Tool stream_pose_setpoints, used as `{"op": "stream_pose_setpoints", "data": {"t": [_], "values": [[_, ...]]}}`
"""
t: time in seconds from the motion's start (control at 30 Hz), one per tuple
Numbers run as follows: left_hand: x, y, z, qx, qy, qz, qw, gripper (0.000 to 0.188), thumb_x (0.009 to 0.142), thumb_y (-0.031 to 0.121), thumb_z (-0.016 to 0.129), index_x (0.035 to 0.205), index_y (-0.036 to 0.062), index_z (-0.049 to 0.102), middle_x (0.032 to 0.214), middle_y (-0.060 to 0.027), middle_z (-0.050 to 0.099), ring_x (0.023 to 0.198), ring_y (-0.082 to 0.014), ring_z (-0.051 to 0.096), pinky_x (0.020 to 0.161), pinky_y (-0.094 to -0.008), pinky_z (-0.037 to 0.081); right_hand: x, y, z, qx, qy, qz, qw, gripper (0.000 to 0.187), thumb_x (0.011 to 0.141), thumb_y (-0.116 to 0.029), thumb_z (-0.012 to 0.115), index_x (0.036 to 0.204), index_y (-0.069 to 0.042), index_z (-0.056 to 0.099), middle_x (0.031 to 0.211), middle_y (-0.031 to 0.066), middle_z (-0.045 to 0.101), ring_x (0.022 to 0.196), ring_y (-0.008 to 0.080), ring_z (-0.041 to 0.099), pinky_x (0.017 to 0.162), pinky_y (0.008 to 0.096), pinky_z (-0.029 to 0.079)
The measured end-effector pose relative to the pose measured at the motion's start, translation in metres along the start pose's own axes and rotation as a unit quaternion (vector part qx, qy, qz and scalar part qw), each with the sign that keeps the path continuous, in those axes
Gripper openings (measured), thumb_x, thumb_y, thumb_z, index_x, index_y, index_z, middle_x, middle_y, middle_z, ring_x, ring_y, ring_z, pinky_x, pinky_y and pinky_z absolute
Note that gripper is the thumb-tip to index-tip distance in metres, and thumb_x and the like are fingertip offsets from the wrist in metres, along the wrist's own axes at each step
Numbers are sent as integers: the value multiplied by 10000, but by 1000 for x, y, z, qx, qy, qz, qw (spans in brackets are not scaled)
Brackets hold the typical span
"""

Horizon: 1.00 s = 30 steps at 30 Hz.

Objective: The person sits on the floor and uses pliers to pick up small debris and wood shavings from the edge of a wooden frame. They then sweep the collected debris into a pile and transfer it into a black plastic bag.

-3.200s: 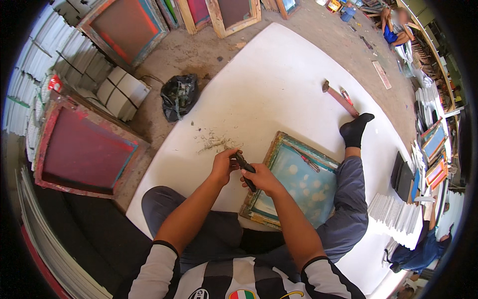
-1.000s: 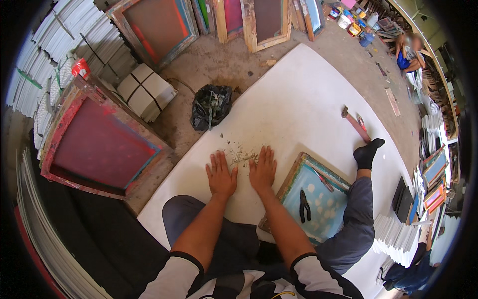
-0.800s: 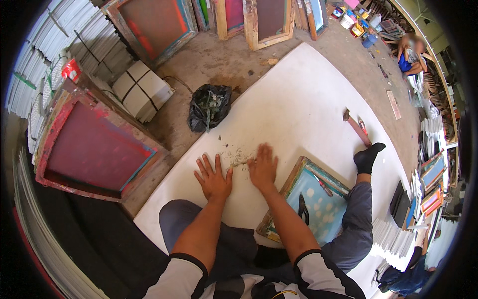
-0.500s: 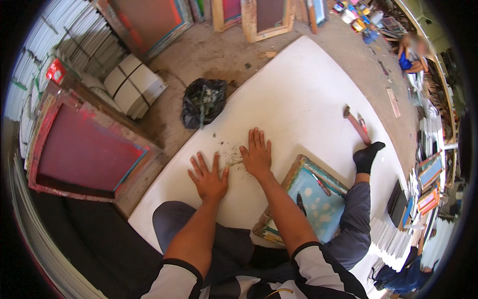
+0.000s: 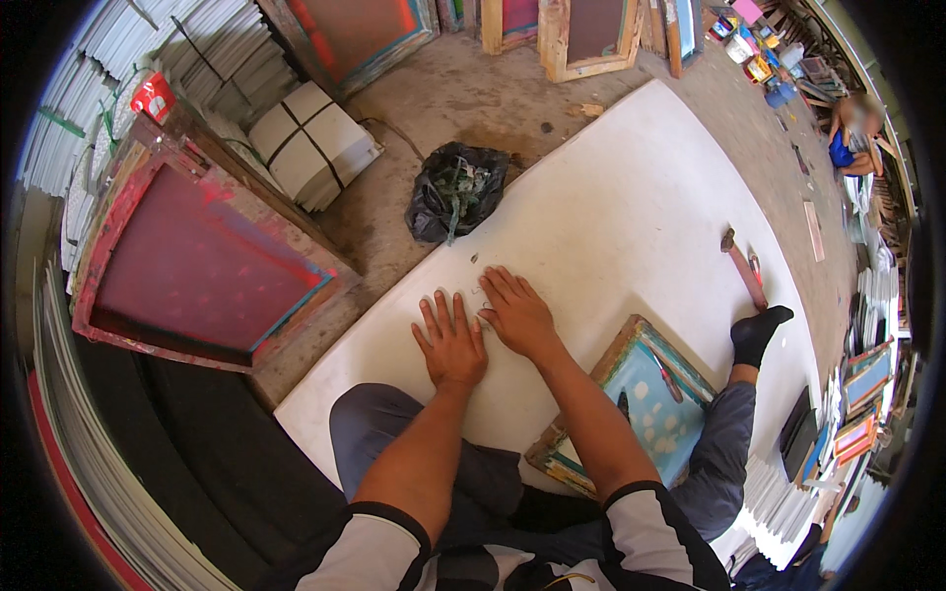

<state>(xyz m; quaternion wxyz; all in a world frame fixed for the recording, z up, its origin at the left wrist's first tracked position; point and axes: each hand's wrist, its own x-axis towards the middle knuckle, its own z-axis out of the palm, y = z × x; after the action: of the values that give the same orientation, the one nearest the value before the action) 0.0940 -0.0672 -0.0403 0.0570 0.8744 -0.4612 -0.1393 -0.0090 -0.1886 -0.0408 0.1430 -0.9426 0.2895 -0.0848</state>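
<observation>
My left hand (image 5: 453, 345) lies flat on a white board (image 5: 611, 187), fingers spread. Close beside it, my right hand (image 5: 520, 315) also presses flat with its fingers stretched toward the far edge. Neither holds anything. A few small dark scraps (image 5: 474, 258) lie on the board just beyond the fingertips. An open black plastic bag (image 5: 429, 202) with greenish scraps inside stands at the board's far left edge. Right of my right forearm lies a wooden-framed screen (image 5: 619, 347) with pale blue mesh; a slim red-handled tool (image 5: 665, 376) and a dark tool, partly behind my forearm, rest on it.
A hammer (image 5: 744, 266) lies near my black-socked foot (image 5: 757, 335), beside another small red tool. A red-meshed frame (image 5: 197, 256) leans at the left, near a strapped white stack (image 5: 313, 148). More frames (image 5: 591, 39) stand at the back. People sit at the far right.
My hands have come closer together, sliding over the loose scraps, and fewer scraps show now. My view has shifted, so the surroundings sit further right in the picture.
</observation>
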Motion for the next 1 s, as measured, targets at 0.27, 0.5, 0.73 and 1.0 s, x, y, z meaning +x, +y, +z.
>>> {"op": "stream_pose_setpoints", "data": {"t": [0.27,0.5,0.73,1.0], "values": [[-1,-1,6,0,25,3,1000,592,1060,372,309,1609,151,272,1701,-97,120,1569,-336,46,1225,-591,47,-2,-11,-15,-8,-12,-55,998,474,992,-267,536,1413,-49,535,1521,138,475,1432,309,413,1169,465,349],[-1,-3,12,11,54,17,998,583,1057,362,314,1597,143,302,1701,-86,125,1570,-328,44,1228,-586,49,-15,7,-9,-33,-48,-54,997,484,971,-223,539,1416,-31,526,1520,158,471,1431,326,414,1182,474,335],[-3,-4,10,-4,83,33,996,550,1059,365,348,1572,169,365,1674,-171,186,1550,-401,107,1194,-644,125,-34,19,-39,17,17,68,997,508,995,-258,544,1435,-10,493,1516,190,463,1412,364,428,1174,483,340],[-6,-1,-6,-9,13,61,998,467,1059,516,331,1524,506,367,1687,-162,125,1551,-424,32,1198,-662,41,-48,-17,-7,41,14,113,993,562,1026,-333,502,1463,15,452,1538,234,421,1430,403,392,1174,492,319]]}}
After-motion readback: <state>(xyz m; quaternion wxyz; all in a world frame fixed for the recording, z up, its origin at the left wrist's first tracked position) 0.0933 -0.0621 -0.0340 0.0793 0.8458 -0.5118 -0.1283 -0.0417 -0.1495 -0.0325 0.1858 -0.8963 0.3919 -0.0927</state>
